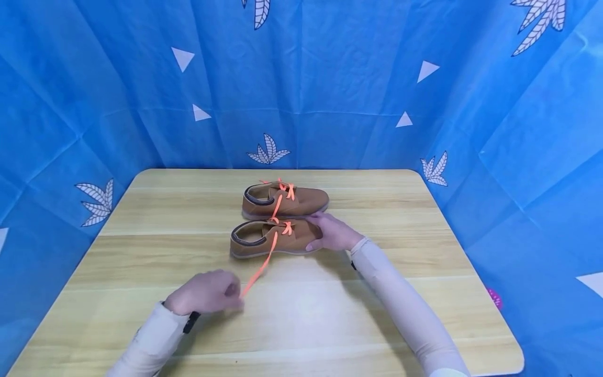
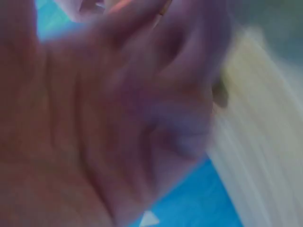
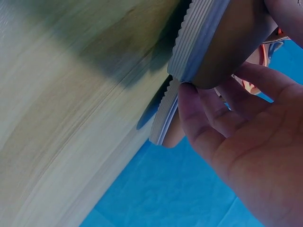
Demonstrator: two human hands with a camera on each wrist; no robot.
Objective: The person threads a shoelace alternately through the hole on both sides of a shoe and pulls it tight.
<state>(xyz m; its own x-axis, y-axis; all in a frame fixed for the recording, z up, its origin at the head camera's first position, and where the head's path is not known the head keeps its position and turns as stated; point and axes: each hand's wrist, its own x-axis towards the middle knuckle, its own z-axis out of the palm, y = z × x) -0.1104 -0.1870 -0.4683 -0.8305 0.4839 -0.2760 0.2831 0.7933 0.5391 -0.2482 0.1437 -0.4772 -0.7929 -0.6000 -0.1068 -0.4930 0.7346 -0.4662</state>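
Pale wooden table point(image 1: 141, 324) with rounded corners, blue leaf-and-triangle-printed backdrop point(image 1: 330, 78) on all sides

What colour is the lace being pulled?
Bright orange lace, clearest in the head view.

Both arms are covered by close-fitting, cream-coloured long sleeves that end at the wrist. The left sleeve point(image 1: 153, 340) carries a small black tab or strap at the wrist, on the side toward the near edge of the table. The right sleeve point(image 1: 405, 309) shows a seam line near its cuff and a small dark mark just behind it. The left hand point(image 1: 204, 292) and right hand point(image 1: 332, 233) are bare, without gloves; no rings or watch are discernible.
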